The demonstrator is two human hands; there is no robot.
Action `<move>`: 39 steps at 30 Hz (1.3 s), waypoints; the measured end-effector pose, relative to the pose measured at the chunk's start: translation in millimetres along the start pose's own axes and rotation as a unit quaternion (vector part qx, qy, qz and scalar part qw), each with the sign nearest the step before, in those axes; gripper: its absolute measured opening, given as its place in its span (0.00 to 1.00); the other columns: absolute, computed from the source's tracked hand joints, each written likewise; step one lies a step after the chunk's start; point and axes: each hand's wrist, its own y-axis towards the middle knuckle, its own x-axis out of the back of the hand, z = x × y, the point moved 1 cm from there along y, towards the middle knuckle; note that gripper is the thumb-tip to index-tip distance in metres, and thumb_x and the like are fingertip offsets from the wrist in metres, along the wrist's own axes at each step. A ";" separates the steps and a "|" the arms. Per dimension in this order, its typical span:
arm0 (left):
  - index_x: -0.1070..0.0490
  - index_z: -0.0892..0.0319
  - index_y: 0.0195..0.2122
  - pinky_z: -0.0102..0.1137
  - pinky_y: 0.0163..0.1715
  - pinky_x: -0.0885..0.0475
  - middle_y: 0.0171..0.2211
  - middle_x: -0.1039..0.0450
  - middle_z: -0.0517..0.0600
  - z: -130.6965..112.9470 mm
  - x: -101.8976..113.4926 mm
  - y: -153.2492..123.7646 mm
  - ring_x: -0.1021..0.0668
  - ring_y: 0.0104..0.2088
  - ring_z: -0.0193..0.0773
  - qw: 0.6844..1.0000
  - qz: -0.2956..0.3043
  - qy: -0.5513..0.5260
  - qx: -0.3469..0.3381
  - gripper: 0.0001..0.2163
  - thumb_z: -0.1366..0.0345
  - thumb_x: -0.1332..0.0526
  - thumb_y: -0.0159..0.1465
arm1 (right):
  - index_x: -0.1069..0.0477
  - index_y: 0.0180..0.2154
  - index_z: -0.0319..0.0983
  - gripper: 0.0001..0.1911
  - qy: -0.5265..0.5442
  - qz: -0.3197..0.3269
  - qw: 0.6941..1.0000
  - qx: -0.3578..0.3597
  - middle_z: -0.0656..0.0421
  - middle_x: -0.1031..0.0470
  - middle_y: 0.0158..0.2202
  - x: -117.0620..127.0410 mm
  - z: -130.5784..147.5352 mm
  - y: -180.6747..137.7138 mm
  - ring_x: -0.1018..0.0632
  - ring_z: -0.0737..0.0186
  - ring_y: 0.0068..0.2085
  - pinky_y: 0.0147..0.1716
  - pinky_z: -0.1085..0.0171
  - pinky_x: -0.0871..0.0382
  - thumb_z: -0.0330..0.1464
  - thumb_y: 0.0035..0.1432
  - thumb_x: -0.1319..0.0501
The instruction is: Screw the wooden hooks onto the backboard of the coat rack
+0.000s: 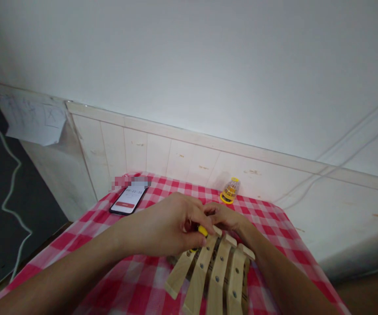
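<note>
My left hand (178, 225) is closed in a pinch on a small yellow-handled screwdriver (203, 230), held over the slatted wooden piece (220, 267). That piece has several pale, angled slats with dark screw heads set in them. Another bit of yellow shows below my left fingers, beside the leftmost slat. My right hand (224, 215) curls around the far end of the slatted piece, its fingertips partly hidden behind my left hand. The underside of the wood cannot be seen.
A clear and yellow cone-shaped case (231, 191) stands near the wall. At the left a phone (128, 201) with a running timer lies on the red-and-white checked tablecloth (169, 186). White panelling (162, 148) borders the table's far edge. A pale cable (8, 192) hangs at far left.
</note>
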 end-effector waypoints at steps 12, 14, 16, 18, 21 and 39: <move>0.17 0.55 0.42 0.24 0.31 0.30 0.34 0.20 0.45 4.2 -4.0 2.2 0.22 0.30 0.31 0.999 -0.024 -0.016 0.021 0.11 0.73 0.35 0.61 | 0.16 0.38 0.36 0.18 -0.005 0.005 1.000 0.001 0.56 0.17 0.37 3.6 -3.9 1.9 0.22 0.62 0.35 0.39 0.65 0.28 0.38 0.46 0.24; 0.18 0.56 0.43 0.24 0.32 0.30 0.35 0.20 0.45 5.7 -6.6 2.7 0.23 0.30 0.31 0.999 -0.034 -0.009 0.010 0.11 0.73 0.37 0.63 | 0.16 0.39 0.35 0.20 -0.004 0.010 1.000 0.004 0.56 0.17 0.36 3.9 -5.0 2.8 0.22 0.62 0.35 0.39 0.64 0.28 0.39 0.44 0.23; 0.19 0.57 0.42 0.24 0.33 0.30 0.36 0.21 0.46 6.9 -8.7 3.2 0.22 0.32 0.32 0.999 -0.043 -0.001 -0.006 0.10 0.74 0.38 0.63 | 0.16 0.39 0.35 0.21 -0.001 0.013 1.000 0.006 0.56 0.17 0.35 4.2 -6.4 4.2 0.22 0.62 0.34 0.39 0.64 0.28 0.40 0.43 0.23; 0.19 0.57 0.41 0.24 0.35 0.29 0.37 0.20 0.46 7.3 -9.9 3.7 0.21 0.35 0.33 0.999 -0.046 -0.003 -0.020 0.10 0.75 0.38 0.63 | 0.16 0.39 0.36 0.21 0.003 0.015 1.000 0.006 0.56 0.17 0.35 4.1 -6.9 4.8 0.23 0.63 0.32 0.38 0.65 0.28 0.40 0.43 0.23; 0.18 0.59 0.40 0.23 0.36 0.29 0.38 0.20 0.47 6.9 -9.8 4.9 0.20 0.36 0.32 0.999 -0.034 -0.026 -0.030 0.06 0.73 0.35 0.65 | 0.16 0.40 0.36 0.20 0.008 0.017 1.000 0.002 0.56 0.17 0.35 3.2 -5.5 3.4 0.23 0.65 0.31 0.37 0.65 0.28 0.38 0.45 0.24; 0.16 0.56 0.41 0.24 0.30 0.33 0.32 0.20 0.45 6.3 -3.7 3.5 0.24 0.30 0.31 0.998 -0.033 -0.055 0.026 0.09 0.71 0.27 0.58 | 0.17 0.39 0.36 0.20 0.004 0.024 1.000 0.004 0.56 0.17 0.38 4.7 -6.3 5.4 0.23 0.64 0.33 0.37 0.65 0.27 0.40 0.44 0.23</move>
